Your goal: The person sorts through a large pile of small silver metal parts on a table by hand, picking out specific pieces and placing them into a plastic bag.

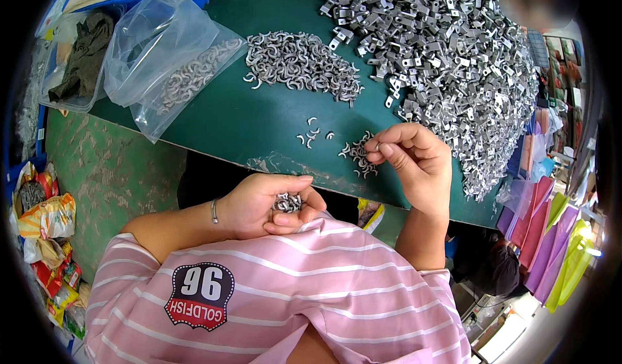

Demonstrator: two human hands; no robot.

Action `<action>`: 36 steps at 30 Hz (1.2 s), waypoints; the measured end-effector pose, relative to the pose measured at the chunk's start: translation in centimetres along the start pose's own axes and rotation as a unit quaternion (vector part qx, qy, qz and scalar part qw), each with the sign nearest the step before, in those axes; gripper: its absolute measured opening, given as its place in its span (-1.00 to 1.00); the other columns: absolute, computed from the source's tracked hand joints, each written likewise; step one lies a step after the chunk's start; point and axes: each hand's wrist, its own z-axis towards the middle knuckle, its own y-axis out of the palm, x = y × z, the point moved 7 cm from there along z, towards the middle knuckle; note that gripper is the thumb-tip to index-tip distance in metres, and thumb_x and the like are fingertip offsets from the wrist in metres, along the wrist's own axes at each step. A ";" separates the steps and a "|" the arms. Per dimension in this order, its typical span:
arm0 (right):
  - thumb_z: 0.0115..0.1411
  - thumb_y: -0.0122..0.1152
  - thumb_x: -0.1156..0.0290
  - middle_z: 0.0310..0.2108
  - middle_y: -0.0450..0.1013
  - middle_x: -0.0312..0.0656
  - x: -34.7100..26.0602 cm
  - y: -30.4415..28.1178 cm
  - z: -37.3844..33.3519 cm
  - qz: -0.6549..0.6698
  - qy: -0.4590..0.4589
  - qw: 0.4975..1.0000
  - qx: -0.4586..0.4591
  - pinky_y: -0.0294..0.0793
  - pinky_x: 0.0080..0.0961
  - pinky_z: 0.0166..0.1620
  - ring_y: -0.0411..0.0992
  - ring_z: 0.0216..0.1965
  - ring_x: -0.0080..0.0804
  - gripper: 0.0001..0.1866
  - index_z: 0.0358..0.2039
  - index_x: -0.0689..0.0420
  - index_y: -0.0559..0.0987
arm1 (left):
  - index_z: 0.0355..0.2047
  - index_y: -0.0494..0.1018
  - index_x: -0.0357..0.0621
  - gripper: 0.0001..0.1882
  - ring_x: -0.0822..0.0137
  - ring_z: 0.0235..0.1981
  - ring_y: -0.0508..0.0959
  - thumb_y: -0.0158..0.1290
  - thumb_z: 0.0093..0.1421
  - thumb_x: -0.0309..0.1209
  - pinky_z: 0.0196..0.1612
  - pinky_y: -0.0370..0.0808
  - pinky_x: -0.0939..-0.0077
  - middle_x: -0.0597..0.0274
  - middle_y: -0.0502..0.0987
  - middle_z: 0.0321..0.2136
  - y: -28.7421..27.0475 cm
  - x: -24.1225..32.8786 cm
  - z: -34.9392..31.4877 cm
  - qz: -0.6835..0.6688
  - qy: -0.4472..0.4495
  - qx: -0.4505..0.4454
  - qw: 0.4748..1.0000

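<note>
- The person's left hand (249, 205), at the centre, curls its fingers around a small heap of curved metal pieces (287, 202), dull grey and hook-like.
- The right hand (424, 163), right of centre, has thumb and forefinger together, clamped on one small curved piece (378, 147); it partly covers a loose cluster (356, 154) of similar pieces.
- Smooth green table (259, 124), scuffed along its near edge.
- Upper left: a crinkled, clear plastic bag (155, 53) containing curved pieces overlaps the edge, beside a see-through tub (97, 95) with dark, creased cloth (84, 56).
- Upper centre: a long pile (301, 62) of curved pieces.
- Upper right: a broad heap of shiny, angular brackets (447, 59), many with holes, crowds the table.
</note>
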 end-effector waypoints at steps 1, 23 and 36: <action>0.25 0.03 0.71 -0.31 0.55 -0.13 -0.1 0.1 0.0 0.002 -0.003 1.000 -0.006 0.57 -0.60 -0.17 0.54 -0.30 -0.50 -0.89 -0.25 0.34 0.52 | -0.24 0.48 -0.39 -0.50 0.53 -0.67 0.24 -0.31 0.41 -0.18 -0.67 0.17 0.72 0.11 0.46 -0.46 -0.1 0.0 -0.1 0.001 -0.003 0.010 1.000; -0.10 0.29 0.72 -0.41 0.47 -0.19 -2.4 4.1 1.4 -0.341 -0.268 0.901 -0.004 0.41 -0.40 -0.31 0.43 -0.38 -0.22 -0.77 -0.41 0.20 0.51 | -0.25 0.50 -0.38 -0.50 0.55 -0.67 0.25 -0.29 0.41 -0.17 -0.70 0.16 0.72 0.14 0.48 -0.47 0.0 -0.1 0.0 -0.006 0.000 0.009 1.000; -0.15 0.35 0.70 -0.46 0.50 -0.19 -3.4 2.3 0.8 -0.365 -0.248 0.897 -0.021 0.43 -0.39 -0.32 0.46 -0.41 -0.22 -0.75 -0.42 0.18 0.55 | -0.24 0.50 -0.39 -0.52 0.55 -0.67 0.25 -0.27 0.40 -0.19 -0.69 0.16 0.71 0.12 0.46 -0.47 0.0 0.0 0.1 -0.008 0.009 -0.010 1.000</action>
